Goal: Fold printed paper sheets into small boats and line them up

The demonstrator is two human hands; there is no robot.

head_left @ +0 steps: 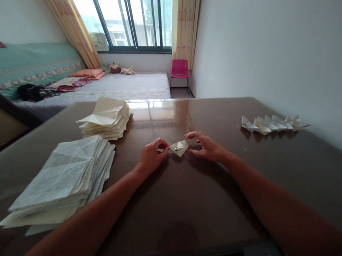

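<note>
A small folded paper boat (179, 147) is at the middle of the brown table (166, 212), between my two hands. My left hand (153, 154) pinches its left tip between thumb and forefinger. Just to the right of the boat, my right hand (203, 147) is open, thumb and fingers apart around the boat's right end, with nothing gripped. Several finished paper boats (263, 126) stand in a row at the right of the table.
Left of my hands lie a stack of written sheets (68, 161) and, behind it, a stack of yellowish creased paper (107, 115). A wall (278, 53) borders the table's right side. Beyond the table are a bed (133, 84) and a pink chair (180, 69).
</note>
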